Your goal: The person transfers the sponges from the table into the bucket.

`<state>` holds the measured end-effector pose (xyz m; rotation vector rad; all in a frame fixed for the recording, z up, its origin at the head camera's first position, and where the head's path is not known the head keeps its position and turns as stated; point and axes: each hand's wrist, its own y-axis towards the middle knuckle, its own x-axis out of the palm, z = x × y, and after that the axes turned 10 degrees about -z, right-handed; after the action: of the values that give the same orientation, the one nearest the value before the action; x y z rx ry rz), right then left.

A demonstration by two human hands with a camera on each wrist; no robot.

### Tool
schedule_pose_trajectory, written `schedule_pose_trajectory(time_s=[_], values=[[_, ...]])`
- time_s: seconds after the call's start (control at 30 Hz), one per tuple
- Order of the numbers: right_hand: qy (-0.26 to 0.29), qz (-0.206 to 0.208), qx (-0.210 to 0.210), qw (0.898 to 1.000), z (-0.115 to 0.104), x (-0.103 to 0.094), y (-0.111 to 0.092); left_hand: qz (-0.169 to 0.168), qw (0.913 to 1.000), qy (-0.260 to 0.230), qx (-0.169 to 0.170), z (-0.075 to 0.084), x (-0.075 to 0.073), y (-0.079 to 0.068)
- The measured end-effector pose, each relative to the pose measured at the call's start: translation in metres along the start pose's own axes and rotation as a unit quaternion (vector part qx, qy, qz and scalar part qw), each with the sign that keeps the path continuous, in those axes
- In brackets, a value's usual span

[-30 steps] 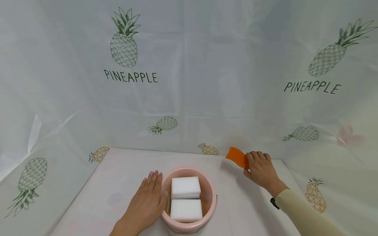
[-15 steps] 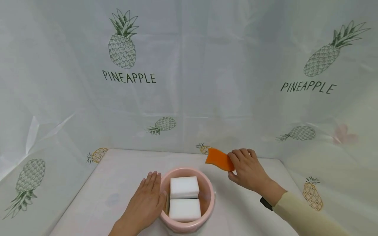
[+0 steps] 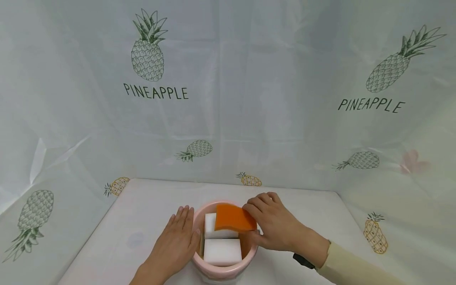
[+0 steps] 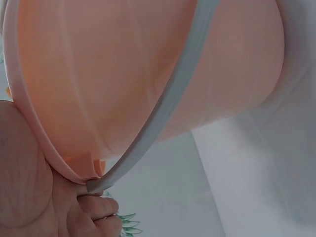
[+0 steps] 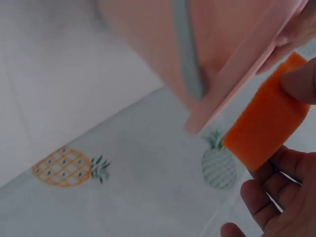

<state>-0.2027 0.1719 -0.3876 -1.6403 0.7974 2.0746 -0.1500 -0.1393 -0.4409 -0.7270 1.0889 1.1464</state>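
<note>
A pink bucket [image 3: 221, 272] stands on the table, with two white sponge blocks [image 3: 223, 252] visible inside, one behind the other. My left hand [image 3: 174, 243] rests with straight fingers on the bucket's left rim. In the left wrist view its palm lies along the rim, close to where the grey handle [image 4: 163, 108] joins. My right hand [image 3: 274, 223] pinches an orange sponge [image 3: 233, 218] by its right end, thumb on one face and fingers on the other. The orange sponge is over the bucket's opening and partly hides the rear white block. In the right wrist view the orange sponge [image 5: 271, 116] appears beside the rim.
The bucket sits near the front of a white-covered table [image 3: 142, 198]. Behind and at both sides hangs a pale sheet [image 3: 249, 99] printed with pineapples. A dark band [image 3: 303, 261] is on the right wrist, below a pale yellow sleeve [image 3: 350, 265].
My right hand has carried the orange sponge leftward and nearer, from the table's back right to above the bucket. My left hand has stayed on the rim.
</note>
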Motion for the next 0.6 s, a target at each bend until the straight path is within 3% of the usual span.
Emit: schedule_pose_trajectory(time_s=[0.33, 0.6], values=[[0.012, -0.031, -0.072, 0.997, -0.028, 0.008, 0.006, 0.007, 0.9999, 0.012, 0.002, -0.001, 0.002, 0.001], [0.010, -0.054, -0.093, 0.994, -0.032, 0.008, 0.012, 0.001, 1.0000, 0.007, -0.003, -0.001, 0.002, 0.001]])
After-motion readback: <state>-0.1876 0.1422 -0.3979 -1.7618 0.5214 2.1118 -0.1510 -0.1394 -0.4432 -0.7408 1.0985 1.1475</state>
